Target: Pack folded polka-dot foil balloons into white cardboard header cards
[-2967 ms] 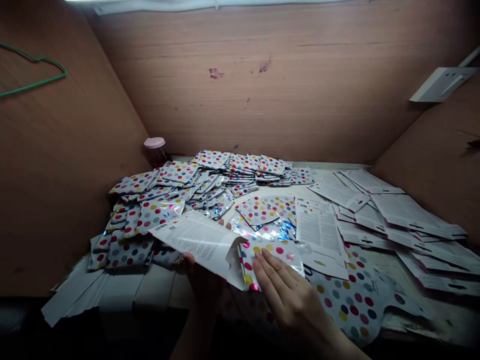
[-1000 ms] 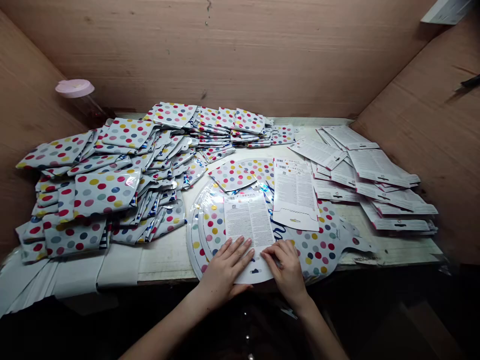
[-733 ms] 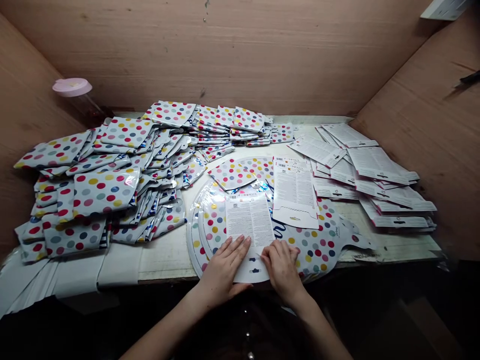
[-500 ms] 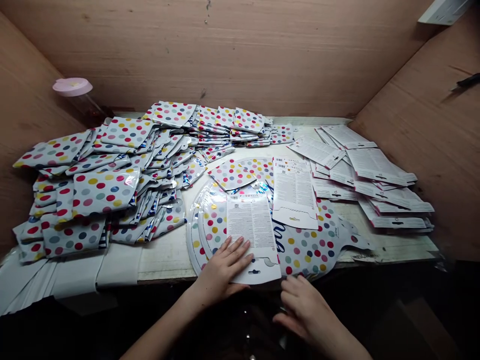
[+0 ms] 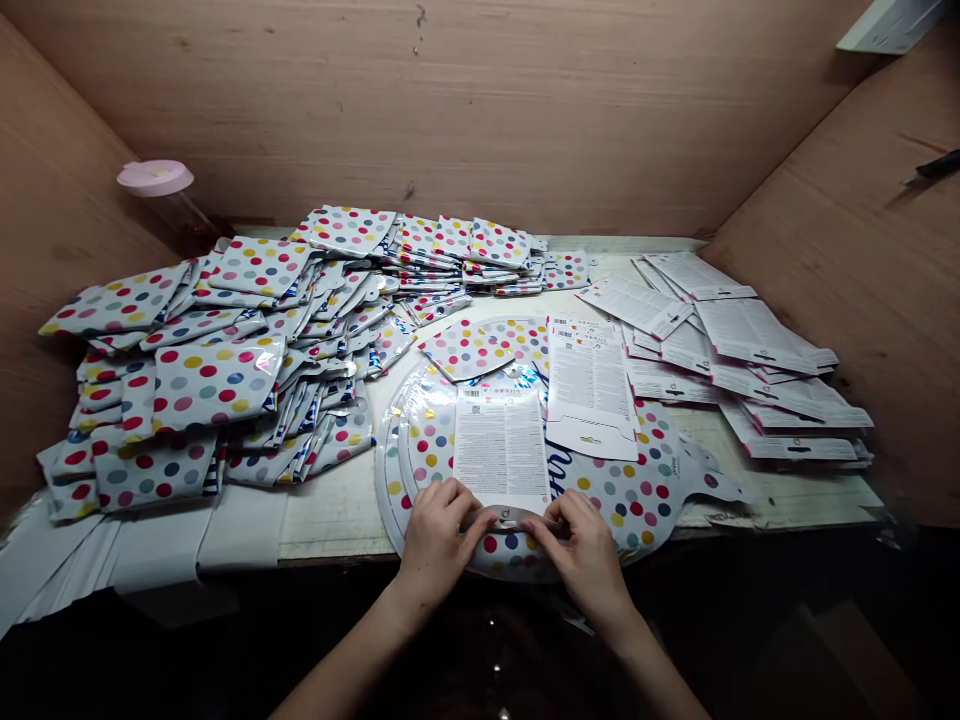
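Landmark: a large round foil sheet, silvery white with many-coloured dots (image 5: pixel 427 440), flat at the near edge of the pale tabletop (image 5: pixel 330 530); all places are told from it.
Printed packet: a flat, rectangular white card packet with small dark print (image 5: pixel 501 455), on top of the foil sheet, over its middle and near part.
Packet's long axis: runs roughly straight away from the person, across the foil sheet from near to far.
Packet's near-end tab: a curved grey-looking strip (image 5: pixel 506 518), bent up over the near part of the foil sheet, between the two hands.
Left hand (image 5: pixel 433 540): over the near left part of the foil sheet; thumb and fingers appear to pinch the tab's left end, fingers close together.
Right hand (image 5: pixel 592 560): over the near right part of the foil sheet; thumb and forefinger appear to pinch the tab's right end, other fingers curled.
Key relation, as judged: the packet's body lies just beyond the fingertips, its length square to the line joining the hands; neither hand is clearly nearer.
Second packet: a similar white printed card packet (image 5: pixel 591 390), just beside the first, toward the foil sheet's far right.
Dotted pile: many folded white foil pieces with coloured dots (image 5: pixel 214 385), left of the foil sheet.
Packet stack: overlapping white printed card packets (image 5: pixel 761 335), well to the foil sheet's right.
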`<state>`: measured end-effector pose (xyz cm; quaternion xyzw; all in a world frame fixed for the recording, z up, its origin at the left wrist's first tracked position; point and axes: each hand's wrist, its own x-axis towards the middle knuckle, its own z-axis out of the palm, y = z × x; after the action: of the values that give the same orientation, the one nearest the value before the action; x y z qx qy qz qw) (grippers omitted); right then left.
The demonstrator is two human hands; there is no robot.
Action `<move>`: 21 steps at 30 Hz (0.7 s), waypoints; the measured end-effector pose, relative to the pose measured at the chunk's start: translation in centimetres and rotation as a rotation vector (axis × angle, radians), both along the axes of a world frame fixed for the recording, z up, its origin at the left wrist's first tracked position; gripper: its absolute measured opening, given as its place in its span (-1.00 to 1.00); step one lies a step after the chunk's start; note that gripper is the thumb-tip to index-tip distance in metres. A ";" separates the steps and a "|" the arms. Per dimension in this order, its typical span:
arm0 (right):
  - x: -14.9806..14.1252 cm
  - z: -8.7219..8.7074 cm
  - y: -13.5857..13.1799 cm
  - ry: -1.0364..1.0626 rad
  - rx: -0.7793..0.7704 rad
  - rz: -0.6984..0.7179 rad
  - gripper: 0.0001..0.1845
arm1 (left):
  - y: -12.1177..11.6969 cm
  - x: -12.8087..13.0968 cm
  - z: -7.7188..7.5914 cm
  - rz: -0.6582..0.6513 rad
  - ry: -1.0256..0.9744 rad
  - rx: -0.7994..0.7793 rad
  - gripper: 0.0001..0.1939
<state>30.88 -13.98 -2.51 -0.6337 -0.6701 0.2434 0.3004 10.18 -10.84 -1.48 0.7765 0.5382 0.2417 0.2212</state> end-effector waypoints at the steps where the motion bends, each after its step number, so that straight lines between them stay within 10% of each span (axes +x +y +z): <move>1: -0.2 0.1 0.2 -0.027 -0.039 -0.034 -0.69 | 0.2 0.1 0.1 0.036 0.014 -0.035 -0.86; 6: -0.6 0.3 1.4 -0.136 -0.207 -0.154 -0.70 | 0.3 0.4 -0.3 0.103 0.161 0.033 -0.67; 11: 4.9 0.4 -2.1 -0.320 -0.253 -0.096 -0.70 | -0.5 -1.0 -1.4 -0.528 0.236 0.218 -0.48; 15: 9.3 1.8 -6.7 -0.606 -0.063 0.066 -0.63 | -1.8 -2.5 -1.8 -0.643 0.219 0.293 -0.44; 21: 1.1 5.4 -5.4 -0.520 0.418 0.318 -0.56 | -3.1 -1.8 1.3 -0.762 -0.027 0.402 -0.43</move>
<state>31.99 -19.33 2.91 -0.4872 -0.8494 -0.0243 0.2013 8.37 -13.93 -0.14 0.9442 0.1524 0.2530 0.1458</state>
